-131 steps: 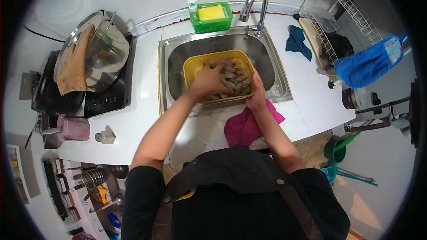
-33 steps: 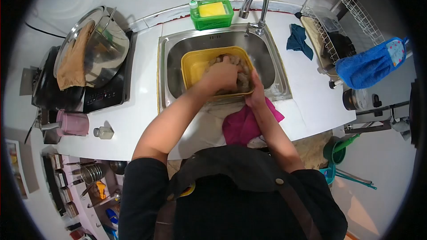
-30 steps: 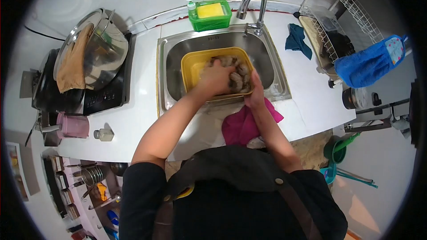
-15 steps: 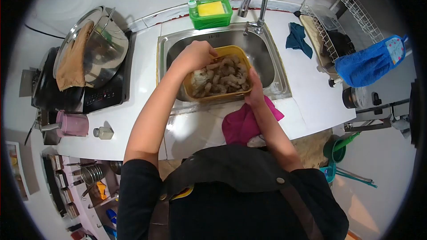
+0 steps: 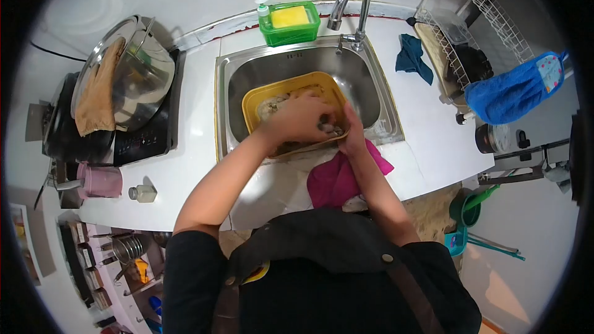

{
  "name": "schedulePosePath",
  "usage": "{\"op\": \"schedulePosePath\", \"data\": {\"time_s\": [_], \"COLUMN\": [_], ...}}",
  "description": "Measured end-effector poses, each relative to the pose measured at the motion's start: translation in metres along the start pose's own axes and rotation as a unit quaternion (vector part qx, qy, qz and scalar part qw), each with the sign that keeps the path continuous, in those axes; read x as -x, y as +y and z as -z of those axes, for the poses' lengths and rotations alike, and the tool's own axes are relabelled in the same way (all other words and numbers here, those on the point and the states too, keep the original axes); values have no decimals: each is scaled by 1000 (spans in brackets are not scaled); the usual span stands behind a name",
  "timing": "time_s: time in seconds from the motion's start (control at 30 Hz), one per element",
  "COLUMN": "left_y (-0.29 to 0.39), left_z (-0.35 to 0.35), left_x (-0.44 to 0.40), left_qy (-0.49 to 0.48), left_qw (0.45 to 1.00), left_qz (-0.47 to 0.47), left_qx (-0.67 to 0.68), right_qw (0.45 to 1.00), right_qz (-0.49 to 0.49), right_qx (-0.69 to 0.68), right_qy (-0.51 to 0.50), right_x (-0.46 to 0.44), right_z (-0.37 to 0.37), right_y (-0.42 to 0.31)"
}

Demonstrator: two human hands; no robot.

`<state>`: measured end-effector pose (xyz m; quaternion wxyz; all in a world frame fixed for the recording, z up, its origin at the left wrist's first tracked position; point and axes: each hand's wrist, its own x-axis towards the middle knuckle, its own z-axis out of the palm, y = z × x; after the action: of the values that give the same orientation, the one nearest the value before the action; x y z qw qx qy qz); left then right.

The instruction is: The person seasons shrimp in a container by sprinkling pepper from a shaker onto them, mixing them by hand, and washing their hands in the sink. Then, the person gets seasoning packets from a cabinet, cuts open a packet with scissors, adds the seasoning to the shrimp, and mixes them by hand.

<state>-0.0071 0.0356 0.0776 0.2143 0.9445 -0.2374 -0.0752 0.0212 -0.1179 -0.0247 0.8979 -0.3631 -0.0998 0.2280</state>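
Note:
A yellow plastic tub [image 5: 260, 97] is held over the sink [image 5: 238, 81], tilted slightly. Inside it lie raw grey shrimp [image 5: 331, 128], mostly covered by my left hand [image 5: 301, 117]. That hand reaches down into the tub, slightly blurred, its fingers curled round some shrimp near the right end. On the tub's right wall, my right hand [image 5: 351, 131] grips the side near the front corner. Below my right wrist a magenta cloth [image 5: 334, 176] lies on the counter's front edge.
A chrome faucet [image 5: 356, 9] rises behind the sink, beside a green caddy [image 5: 289, 32] with a yellow sponge. A steel pot [image 5: 145, 80] sits on the cooktop at left. To the right are a dark teal cloth [image 5: 413, 59] and a wire rack [image 5: 455, 62].
My left hand has moved from the tub's back left rim down and right into the shrimp. The tub has shifted slightly left in view, with my right hand still on its side.

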Motion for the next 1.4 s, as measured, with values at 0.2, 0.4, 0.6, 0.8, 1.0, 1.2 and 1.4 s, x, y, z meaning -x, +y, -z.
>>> {"op": "schedulePosePath", "data": {"time_s": [0.2,0.4,0.6,0.8,1.0,1.2,1.4], "left_y": [-47,-34,-20,-32,-6,-55,-32], "left_z": [15,-12,-28,26,46,40,-4], "left_x": [62,41,13,22,19,35,62], "left_qy": [43,2,-8,-45,-21,-225,-100], "left_qw": [994,994,999,986,987,947,951], "left_qz": [65,113,41,152,55,230,291], "left_qx": [78,-11,-1,45,150,-8,-24], "right_qw": [1000,1000,994,998,998,998,999], "right_qz": [-11,-2,-102,-44,-30,-18,-20], "right_qx": [-12,9,-37,33,19,39,35], "right_qy": [26,8,16,-34,-51,-39,-36], "right_x": [2,0,-2,3,5,6,4], "right_z": [-5,-10,13,-10,-16,-14,-16], "right_y": [-3,-4,2,-3,-7,-6,-4]}}
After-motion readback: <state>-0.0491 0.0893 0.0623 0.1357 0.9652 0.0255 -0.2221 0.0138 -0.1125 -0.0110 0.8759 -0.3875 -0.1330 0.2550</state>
